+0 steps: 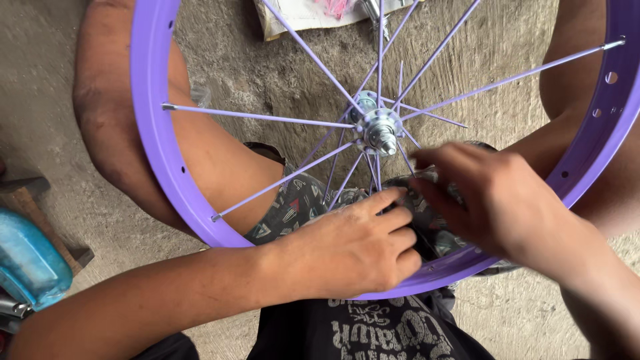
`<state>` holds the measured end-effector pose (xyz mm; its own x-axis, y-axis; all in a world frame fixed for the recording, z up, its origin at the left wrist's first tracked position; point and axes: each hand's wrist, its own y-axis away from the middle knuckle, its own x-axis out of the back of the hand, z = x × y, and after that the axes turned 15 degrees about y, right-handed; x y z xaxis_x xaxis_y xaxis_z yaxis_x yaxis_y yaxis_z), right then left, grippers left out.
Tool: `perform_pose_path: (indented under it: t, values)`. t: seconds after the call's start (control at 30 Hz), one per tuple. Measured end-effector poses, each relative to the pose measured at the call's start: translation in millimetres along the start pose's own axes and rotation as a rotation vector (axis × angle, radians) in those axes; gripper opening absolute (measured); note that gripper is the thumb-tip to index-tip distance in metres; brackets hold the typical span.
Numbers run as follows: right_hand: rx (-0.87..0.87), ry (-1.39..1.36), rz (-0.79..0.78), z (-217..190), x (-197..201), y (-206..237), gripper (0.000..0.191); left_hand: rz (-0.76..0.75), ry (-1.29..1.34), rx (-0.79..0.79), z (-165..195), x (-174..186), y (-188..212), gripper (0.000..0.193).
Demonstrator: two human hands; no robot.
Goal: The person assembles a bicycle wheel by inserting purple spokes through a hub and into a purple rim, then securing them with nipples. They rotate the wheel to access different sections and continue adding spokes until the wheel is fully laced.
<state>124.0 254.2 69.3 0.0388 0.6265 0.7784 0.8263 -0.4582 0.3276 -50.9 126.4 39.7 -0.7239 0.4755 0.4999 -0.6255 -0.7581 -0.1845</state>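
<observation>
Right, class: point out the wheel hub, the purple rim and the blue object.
wheel hub [379,131], head view, on its metal axle end.
purple rim [155,133], head view, on its left wall.
blue object [27,260], head view, on its top.

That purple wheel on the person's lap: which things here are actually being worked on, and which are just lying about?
In hand:
- purple wheel rim
- purple spokes, some loose at the rim end
- metal hub
- left hand and right hand, fingers among the lower spokes

Lying about:
- blue tool at the left edge
- paper packet on the concrete floor
</observation>
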Motion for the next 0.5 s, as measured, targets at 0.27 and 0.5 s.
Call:
perform_pose_path:
  t: [0.27,0.5]
  values:
    - [-0.132,-0.18,-0.129,19.0,-38.0,-21.3,0.014,0.165,-0.301,0.065,-4.7,34.3,7.2,0.009]
    - [-0.267,-0.211,-0.42,26.0,-39.3,-29.9,0.024,0.303,-0.244,0.171,-12.2,42.2,11.5,0.011]
